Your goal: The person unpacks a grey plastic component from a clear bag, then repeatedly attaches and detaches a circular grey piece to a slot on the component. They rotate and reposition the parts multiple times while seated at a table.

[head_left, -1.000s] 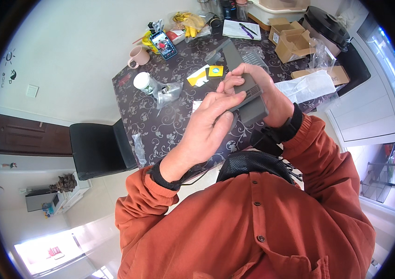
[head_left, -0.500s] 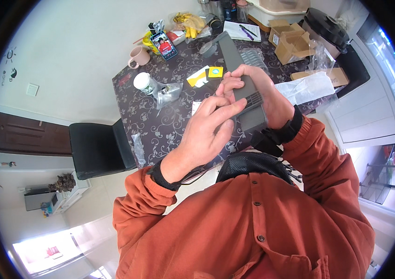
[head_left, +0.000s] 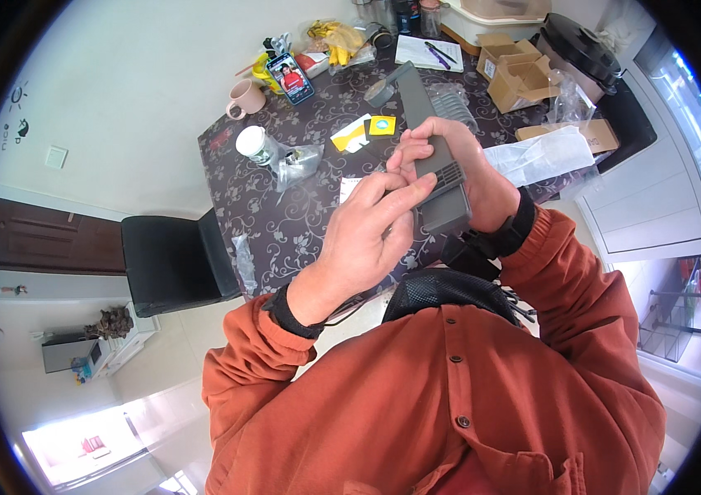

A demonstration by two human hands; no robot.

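Note:
A long, flat grey device with a slotted section [head_left: 450, 175] is held up over the near part of the table, slanting from far left to near right. My right hand [head_left: 472, 165] is closed around its middle, the fingers curling over the left edge. My left hand [head_left: 371, 227] reaches in from the left, with a fingertip pressed on the device beside the slots. The left thumb sits lower, partly tucked behind the fingers, and the device's underside is hidden.
On the dark floral table [head_left: 264, 210] stand a lidded white cup [head_left: 253, 143], a pink mug [head_left: 245, 99] and a propped phone [head_left: 290, 79]. Opened cardboard boxes [head_left: 519, 78] and white wrapping [head_left: 540, 157] lie at the right. A black chair [head_left: 176, 260] is at the left.
The device has turned slightly in my hands, its far end shifting a little right and nearer. Both hands keep nearly the same hold.

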